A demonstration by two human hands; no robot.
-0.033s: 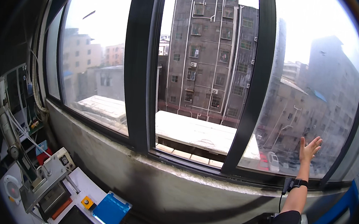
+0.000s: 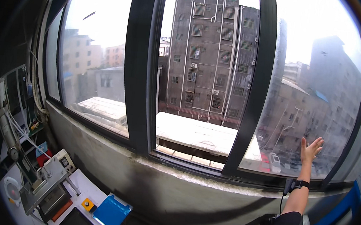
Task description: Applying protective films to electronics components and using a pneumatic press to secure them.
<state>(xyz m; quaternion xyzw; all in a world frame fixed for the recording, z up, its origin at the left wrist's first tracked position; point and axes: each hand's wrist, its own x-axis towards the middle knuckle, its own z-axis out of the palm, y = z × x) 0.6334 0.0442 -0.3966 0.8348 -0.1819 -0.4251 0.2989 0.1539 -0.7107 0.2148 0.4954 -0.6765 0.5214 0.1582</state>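
Note:
My right hand (image 2: 310, 151) is raised at the right, in front of the right window pane (image 2: 289, 116). Its fingers are spread and nothing is in them. Whether the fingertips touch the glass, I cannot tell. Around the wrist sits a black strap (image 2: 299, 184) with a small dark device and a cable hanging from it. A dark sleeve (image 2: 287, 224) covers the upper part of the arm. My left hand is out of view.
Dark window frames (image 2: 141, 68) stand above a rough sill (image 2: 192, 177). At lower left, a white worktable (image 2: 84, 183) carries a metal press-like machine (image 2: 47, 191), a yellow button box (image 2: 87, 204) and a blue tray (image 2: 113, 212). A blue frame (image 2: 345, 212) stands at lower right.

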